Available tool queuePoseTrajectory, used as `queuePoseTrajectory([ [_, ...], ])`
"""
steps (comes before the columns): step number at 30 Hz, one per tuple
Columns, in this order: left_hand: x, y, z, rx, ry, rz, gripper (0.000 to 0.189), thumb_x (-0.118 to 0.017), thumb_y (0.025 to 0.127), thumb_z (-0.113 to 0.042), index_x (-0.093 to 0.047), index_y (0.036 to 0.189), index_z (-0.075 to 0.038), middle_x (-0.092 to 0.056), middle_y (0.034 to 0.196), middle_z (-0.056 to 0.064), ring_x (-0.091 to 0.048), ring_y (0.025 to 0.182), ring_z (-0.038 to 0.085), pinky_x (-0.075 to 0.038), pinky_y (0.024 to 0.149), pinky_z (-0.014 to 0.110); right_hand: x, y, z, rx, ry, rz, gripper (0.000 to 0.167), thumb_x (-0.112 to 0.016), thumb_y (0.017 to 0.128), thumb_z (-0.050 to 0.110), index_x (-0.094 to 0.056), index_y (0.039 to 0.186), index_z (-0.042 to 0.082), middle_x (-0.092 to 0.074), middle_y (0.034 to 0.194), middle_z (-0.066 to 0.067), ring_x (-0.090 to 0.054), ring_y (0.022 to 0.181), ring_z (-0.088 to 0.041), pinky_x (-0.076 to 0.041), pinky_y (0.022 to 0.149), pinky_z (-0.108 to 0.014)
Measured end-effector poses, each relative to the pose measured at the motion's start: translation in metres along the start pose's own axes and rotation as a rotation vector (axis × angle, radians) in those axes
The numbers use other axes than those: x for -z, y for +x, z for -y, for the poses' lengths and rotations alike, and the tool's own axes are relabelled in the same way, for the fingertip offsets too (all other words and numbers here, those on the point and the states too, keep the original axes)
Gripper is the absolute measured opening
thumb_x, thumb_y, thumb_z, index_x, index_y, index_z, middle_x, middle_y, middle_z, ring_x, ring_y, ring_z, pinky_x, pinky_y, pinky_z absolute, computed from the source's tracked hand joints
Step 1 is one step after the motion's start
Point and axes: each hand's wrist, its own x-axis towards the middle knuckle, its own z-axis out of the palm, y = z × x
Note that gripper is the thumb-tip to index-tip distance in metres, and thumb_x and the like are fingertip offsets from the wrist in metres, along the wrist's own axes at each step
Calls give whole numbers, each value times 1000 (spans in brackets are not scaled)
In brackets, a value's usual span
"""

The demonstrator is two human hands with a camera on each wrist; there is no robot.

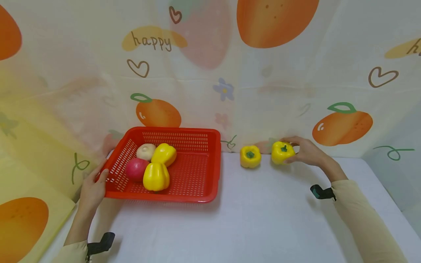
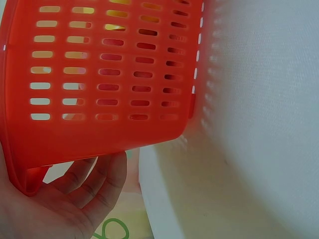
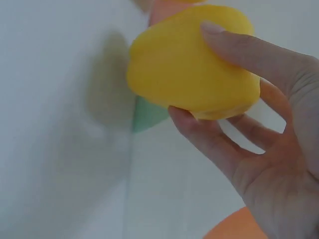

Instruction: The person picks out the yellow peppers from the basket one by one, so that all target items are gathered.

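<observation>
My left hand (image 1: 92, 190) grips the left rim of a red plastic basket (image 1: 190, 171); in the left wrist view its fingers (image 2: 104, 186) curl under the basket's outer wall. Inside, to the left, lie two yellow bell peppers (image 1: 156, 178), a pinkish-red round thing (image 1: 136, 169) and a whitish round one (image 1: 145, 152). At the right, my right hand (image 1: 307, 151) holds another yellow bell pepper (image 1: 282, 153) between thumb and fingers, green stem showing in the head view. Just left of it, one more yellow bell pepper (image 1: 250, 157) sits on the table, stem up.
The table has a white cover (image 1: 250, 219). Behind it hangs a cloth backdrop (image 1: 263, 80) printed with oranges, hearts and writing, close behind the basket and the peppers. A yellowish part of the cloth (image 1: 33, 153) borders the left side.
</observation>
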Motion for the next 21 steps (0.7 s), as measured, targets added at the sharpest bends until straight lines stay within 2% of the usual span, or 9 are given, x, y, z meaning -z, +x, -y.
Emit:
queuePoseTrajectory([
  [2, 1, 1, 1, -6, -29, 3, 54, -35, 105, -38, -23, 155, -22, -9, 160, 27, -15, 141, 47, -26, 106, 63, 0, 0, -5, -13, 14, 23, 76, -83, 77, 18, -47, 141, -2, -44, 143, -25, -45, 122, -46, -37, 99, -63],
  [3, 1, 1, 1, -9, -42, 2, 54, -35, 106, -38, -23, 155, -21, -5, 160, 25, -9, 143, 47, -21, 108, 66, 0, 0, -7, -21, 24, 32, 76, -82, 78, 18, -46, 142, -2, -43, 145, -26, -44, 123, -47, -37, 99, -63],
  [5, 1, 0, 1, -17, -56, 7, 53, -34, 106, -36, -23, 155, -19, 3, 161, 23, 5, 145, 45, -16, 108, 69, 1, -1, -10, -39, 37, 51, 76, -80, 80, 19, -44, 144, -2, -40, 147, -27, -43, 124, -48, -37, 99, -63],
  [9, 1, 0, 1, -26, -63, 10, 53, -34, 106, -36, -23, 155, -19, 3, 161, 23, 5, 145, 45, -19, 107, 68, 2, -3, -14, -54, 57, 71, 76, -77, 82, 20, -42, 145, -1, -38, 148, -27, -42, 125, -49, -37, 98, -65],
  [13, 2, 0, 1, -20, -60, 11, 54, -35, 105, -37, -22, 155, -20, 8, 160, 22, 11, 145, 44, -15, 108, 69, 4, -4, -15, -43, 59, 87, 76, -77, 82, 21, -41, 146, 0, -39, 147, -27, -41, 126, -48, -34, 100, -66],
  [15, 2, 0, 0, -9, -52, 10, 54, -35, 105, -38, -22, 155, -20, 8, 161, 22, 8, 145, 45, -17, 107, 69, 4, -5, -15, -38, 67, 94, 76, -77, 82, 20, -41, 146, 0, -38, 148, -27, -40, 127, -47, -33, 101, -66],
  [18, 2, 0, 0, 11, -32, 14, 54, -34, 105, -39, -21, 156, -23, 3, 161, 23, -10, 142, 48, -24, 106, 67, 4, -6, -16, -29, 81, 101, 77, -79, 82, 19, -40, 147, 0, -36, 149, -27, -37, 130, -47, -33, 101, -65],
  [21, 1, 0, 0, 28, -2, 24, 55, -32, 105, -41, -19, 156, -26, -10, 160, 25, -30, 132, 45, -41, 98, 55, 2, -8, -18, -13, 89, 99, 80, -80, 81, 17, -38, 148, 1, -33, 151, -27, -36, 131, -45, -37, 100, -62],
])
